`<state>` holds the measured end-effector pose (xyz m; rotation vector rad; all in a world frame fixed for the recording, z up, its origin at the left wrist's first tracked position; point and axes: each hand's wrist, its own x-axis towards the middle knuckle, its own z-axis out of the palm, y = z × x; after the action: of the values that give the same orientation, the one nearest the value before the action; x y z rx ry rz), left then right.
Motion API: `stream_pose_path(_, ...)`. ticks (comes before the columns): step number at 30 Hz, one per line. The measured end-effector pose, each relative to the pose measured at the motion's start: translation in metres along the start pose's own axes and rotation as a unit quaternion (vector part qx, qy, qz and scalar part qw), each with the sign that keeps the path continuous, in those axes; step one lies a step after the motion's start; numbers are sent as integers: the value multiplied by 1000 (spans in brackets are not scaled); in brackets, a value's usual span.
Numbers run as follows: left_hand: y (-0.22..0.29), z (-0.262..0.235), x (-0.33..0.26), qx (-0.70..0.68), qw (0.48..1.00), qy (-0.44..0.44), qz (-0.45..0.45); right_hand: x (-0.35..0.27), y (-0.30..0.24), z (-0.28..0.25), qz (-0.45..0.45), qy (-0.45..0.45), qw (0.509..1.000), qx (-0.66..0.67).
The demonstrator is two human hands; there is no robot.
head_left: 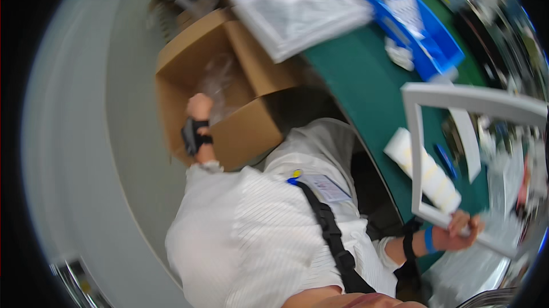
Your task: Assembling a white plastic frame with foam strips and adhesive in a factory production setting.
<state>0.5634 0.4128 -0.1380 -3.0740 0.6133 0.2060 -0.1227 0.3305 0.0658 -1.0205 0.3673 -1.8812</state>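
My left hand [199, 106] reaches into the open cardboard box [220, 88] at the upper left of the frame, down beside the worktop; it is at the crumpled clear plastic film [220, 79] inside, but the blur keeps me from telling whether the fingers are closed on it. My right hand [462, 229], at the lower right, is clenched around the lower edge of a white rectangular frame [416, 153], which stands tilted over the green worktop [366, 90]. Behind the frame lies a white roll [426, 171] (partly hidden by it). A blue tray [417, 28] and a stack of white sheets [303, 5] sit near the top.
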Motion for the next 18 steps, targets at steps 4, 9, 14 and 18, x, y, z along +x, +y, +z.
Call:
stream_pose_path(4, 94, -129, -84, -427, 833, 112, 333, 8, 4, 1, -5, -40, 999, 4)
stream_pose_path(9, 231, -186, -201, -529, 463, -150, 696, 14, 1, 10, -61, -96, 992, -58)
stream_pose_path(14, 313, -194, -265, -477, 360, -221, 771, 20, -13, -1, -117, -71, 973, -187)
stream_pose_path(18, 335, -194, -275, -444, 359, -232, 787, 24, -26, -15, -127, -72, 960, -238)
